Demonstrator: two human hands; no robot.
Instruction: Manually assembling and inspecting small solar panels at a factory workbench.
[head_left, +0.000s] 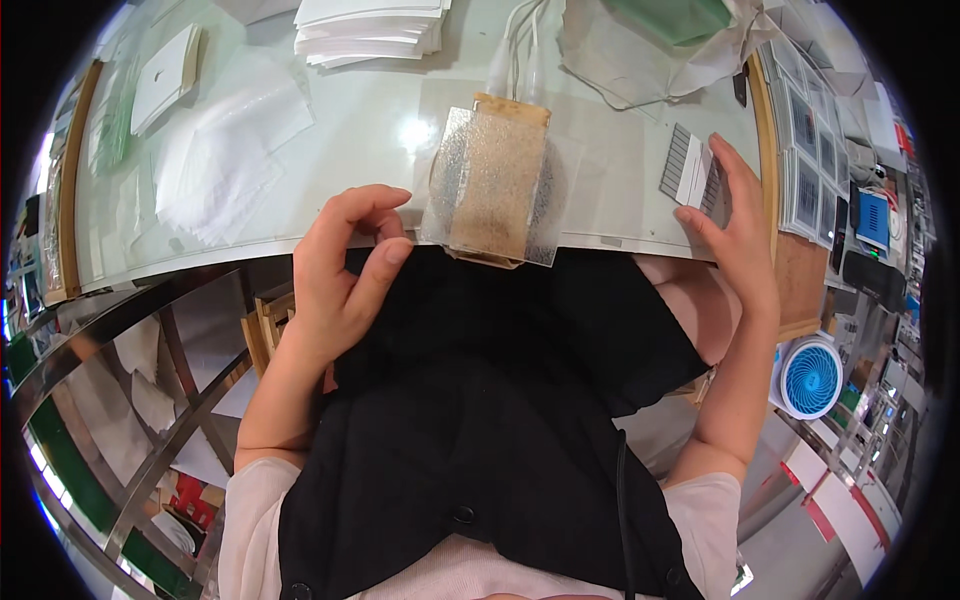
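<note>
My left hand (350, 262) hovers at the table's front edge, fingers loosely curled, thumb apart from the forefinger, with nothing between them. Just right of it lies a tan, flat block (497, 185) on a clear textured sheet (445, 170), overhanging the front edge slightly. Two white cables (533, 65) run back from the block. My right hand (740, 225) rests at the table's right side. Its thumb and forefinger are spread beside a small grey striped card (675, 160) with a white strip (692, 183) across it. Whether the fingertips touch the card I cannot tell.
Thin white translucent sheets (220, 165) lie at the left, near a white flat box (165, 80). Stacked white sheets (370, 35) stand at the back. Crumpled wrapping (660, 65) covers the back right. Wooden edging (765, 150) bounds the right side, with a blue-and-white fan (810, 378) beyond.
</note>
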